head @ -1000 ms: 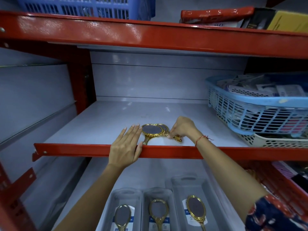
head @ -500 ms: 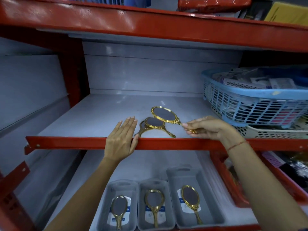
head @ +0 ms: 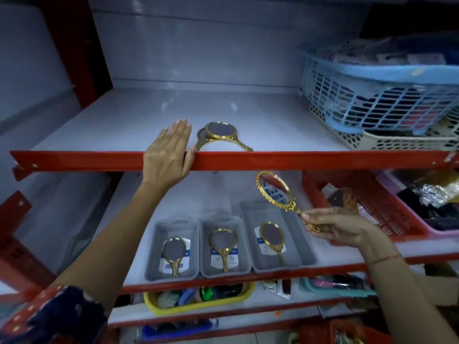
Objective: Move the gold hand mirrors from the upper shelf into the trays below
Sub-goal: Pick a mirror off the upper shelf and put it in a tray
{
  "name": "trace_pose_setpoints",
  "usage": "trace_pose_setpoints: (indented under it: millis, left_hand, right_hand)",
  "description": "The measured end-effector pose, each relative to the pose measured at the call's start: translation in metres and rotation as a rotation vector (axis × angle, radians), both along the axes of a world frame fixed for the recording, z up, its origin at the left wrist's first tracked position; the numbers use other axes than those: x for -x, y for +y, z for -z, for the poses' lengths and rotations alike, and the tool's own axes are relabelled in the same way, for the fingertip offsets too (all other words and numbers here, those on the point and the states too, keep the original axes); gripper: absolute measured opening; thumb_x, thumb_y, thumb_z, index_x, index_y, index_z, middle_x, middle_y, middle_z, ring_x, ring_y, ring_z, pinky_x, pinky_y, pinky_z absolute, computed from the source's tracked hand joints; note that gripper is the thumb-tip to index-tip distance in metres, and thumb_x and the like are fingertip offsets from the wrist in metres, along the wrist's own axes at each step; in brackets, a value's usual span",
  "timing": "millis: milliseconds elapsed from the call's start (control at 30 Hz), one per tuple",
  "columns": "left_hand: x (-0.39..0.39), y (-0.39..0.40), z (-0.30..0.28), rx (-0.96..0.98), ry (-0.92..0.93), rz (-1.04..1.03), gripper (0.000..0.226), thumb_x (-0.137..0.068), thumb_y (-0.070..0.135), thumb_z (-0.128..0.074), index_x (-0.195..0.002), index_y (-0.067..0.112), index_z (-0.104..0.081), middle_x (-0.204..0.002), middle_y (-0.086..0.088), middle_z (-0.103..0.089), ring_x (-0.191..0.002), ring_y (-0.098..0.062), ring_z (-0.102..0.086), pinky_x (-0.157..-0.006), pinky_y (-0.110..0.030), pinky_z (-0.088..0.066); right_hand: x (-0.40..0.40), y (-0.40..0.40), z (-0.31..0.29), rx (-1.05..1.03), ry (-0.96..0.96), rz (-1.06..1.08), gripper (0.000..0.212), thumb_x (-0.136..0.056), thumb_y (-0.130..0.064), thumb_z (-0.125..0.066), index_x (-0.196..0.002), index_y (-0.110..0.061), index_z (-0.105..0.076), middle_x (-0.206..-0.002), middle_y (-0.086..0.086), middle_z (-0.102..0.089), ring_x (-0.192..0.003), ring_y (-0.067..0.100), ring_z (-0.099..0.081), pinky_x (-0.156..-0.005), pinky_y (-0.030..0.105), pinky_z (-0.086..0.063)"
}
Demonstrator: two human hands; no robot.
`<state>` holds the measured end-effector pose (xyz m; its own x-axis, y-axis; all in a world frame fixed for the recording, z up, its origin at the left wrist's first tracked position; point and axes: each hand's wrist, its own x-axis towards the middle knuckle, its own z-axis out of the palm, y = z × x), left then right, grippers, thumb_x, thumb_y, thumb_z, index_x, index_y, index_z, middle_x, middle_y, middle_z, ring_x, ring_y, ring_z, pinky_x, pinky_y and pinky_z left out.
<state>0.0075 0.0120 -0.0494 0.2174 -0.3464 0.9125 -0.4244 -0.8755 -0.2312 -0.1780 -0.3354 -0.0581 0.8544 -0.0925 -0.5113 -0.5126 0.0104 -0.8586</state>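
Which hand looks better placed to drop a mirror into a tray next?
The right hand. It already holds a gold hand mirror by the handle, just above the rightmost grey tray. The left hand rests empty on the upper shelf edge.

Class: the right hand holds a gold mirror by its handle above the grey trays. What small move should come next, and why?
Probably lower the held mirror into the rightmost tray: the right hand hovers nearest it, and it has room beside its one mirror.
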Motion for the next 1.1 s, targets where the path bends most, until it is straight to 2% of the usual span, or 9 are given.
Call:
trace_pose_setpoints:
  millis: [133, 200, 267, 433, 567, 667, 867, 1000, 1100]
  left_hand:
    - [0.0, 0.0, -0.001, -0.003, -0.005, -0.002, 0.048, -0.102, 0.03, -0.032, -0.131, 0.001, -0.058, -0.134, -0.015, -0.062, -0.124, -0.026, -0.06, -0.105, -0.039, -0.047]
    - [0.0, 0.0, 0.0, -0.004, -0.016, -0.004, 0.048, -0.102, 0.03, -0.033, -0.129, 0.001, -0.06, -0.133, -0.015, -0.063, -0.123, -0.026, -0.061, -0.105, -0.039, -0.048]
    - [-0.001, 0.0, 0.0, -0.01, -0.019, -0.002, 0.047, -0.102, 0.03, -0.033, -0.127, 0.001, -0.061, -0.132, -0.015, -0.063, -0.123, -0.026, -0.061, -0.105, -0.039, -0.048]
    - [-0.003, 0.0, 0.001, -0.019, -0.06, 0.007, 0.045, -0.102, 0.027, -0.036, -0.122, 0.0, -0.065, -0.127, -0.017, -0.066, -0.12, -0.027, -0.063, -0.104, -0.04, -0.049]
    - [-0.004, 0.0, 0.001, -0.014, -0.074, 0.014, 0.043, -0.102, 0.026, -0.037, -0.121, 0.0, -0.066, -0.126, -0.016, -0.067, -0.119, -0.026, -0.064, -0.103, -0.041, -0.049]
    - [-0.006, -0.001, 0.002, -0.011, -0.08, 0.016, 0.043, -0.102, 0.025, -0.036, -0.121, 0.001, -0.066, -0.125, -0.015, -0.068, -0.118, -0.026, -0.064, -0.104, -0.041, -0.049]
    - [-0.007, -0.002, 0.003, 0.009, -0.09, 0.016, 0.042, -0.102, 0.024, -0.036, -0.121, 0.002, -0.067, -0.123, -0.014, -0.069, -0.118, -0.025, -0.064, -0.105, -0.041, -0.049]
    - [-0.006, -0.003, 0.002, 0.021, -0.096, 0.028, 0.041, -0.101, 0.024, -0.038, -0.119, 0.002, -0.068, -0.123, -0.015, -0.069, -0.118, -0.025, -0.065, -0.104, -0.041, -0.049]
    - [-0.004, -0.003, 0.002, 0.023, -0.092, 0.024, 0.041, -0.101, 0.024, -0.038, -0.119, 0.001, -0.068, -0.123, -0.016, -0.069, -0.118, -0.025, -0.065, -0.105, -0.041, -0.049]
  right_hand:
    - [-0.006, -0.002, 0.048, 0.019, 0.154, 0.062, 0.031, -0.066, -0.012, -0.077, -0.096, -0.008, -0.072, -0.076, -0.001, -0.078, -0.069, 0.009, -0.073, -0.057, 0.016, -0.058]
    - [-0.012, 0.0, 0.073, 0.085, 0.197, 0.124, 0.049, -0.056, -0.015, -0.082, -0.102, -0.002, -0.071, -0.073, 0.003, -0.078, -0.067, 0.011, -0.073, -0.053, 0.017, -0.056]
    - [-0.017, 0.005, 0.093, 0.112, 0.206, 0.215, 0.042, -0.061, -0.007, -0.082, -0.099, 0.008, -0.069, -0.065, 0.007, -0.075, -0.058, 0.012, -0.072, -0.045, 0.016, -0.053]
    - [-0.03, 0.022, 0.129, 0.193, 0.196, 0.328, 0.033, -0.066, 0.006, -0.081, -0.092, 0.019, -0.066, -0.095, 0.026, -0.07, -0.071, 0.026, -0.067, -0.046, 0.022, -0.058]
    - [-0.043, 0.026, 0.158, 0.509, 0.215, 0.308, 0.038, -0.056, -0.024, -0.087, -0.074, 0.005, -0.072, -0.082, 0.016, -0.074, -0.075, 0.023, -0.07, -0.067, 0.03, -0.058]
    - [-0.049, 0.018, 0.178, 0.719, 0.253, 0.221, 0.047, -0.057, -0.03, -0.079, -0.086, 0.005, -0.071, -0.085, 0.014, -0.074, -0.083, 0.026, -0.072, -0.07, 0.032, -0.057]
    - [-0.047, 0.023, 0.13, 0.843, 0.246, 0.001, 0.038, -0.06, -0.021, -0.078, -0.091, 0.001, -0.073, -0.087, 0.008, -0.074, -0.09, 0.025, -0.072, -0.074, 0.029, -0.057]
    - [-0.056, 0.035, 0.069, 0.775, 0.079, -0.023, 0.025, -0.067, -0.022, -0.079, -0.073, 0.002, -0.073, -0.076, 0.013, -0.075, -0.075, 0.026, -0.072, -0.074, 0.032, -0.057]
    - [-0.058, 0.05, 0.013, 0.637, -0.071, -0.059, 0.025, -0.071, -0.017, -0.08, -0.089, 0.001, -0.076, -0.088, 0.013, -0.076, -0.084, 0.025, -0.073, -0.088, 0.038, -0.057]
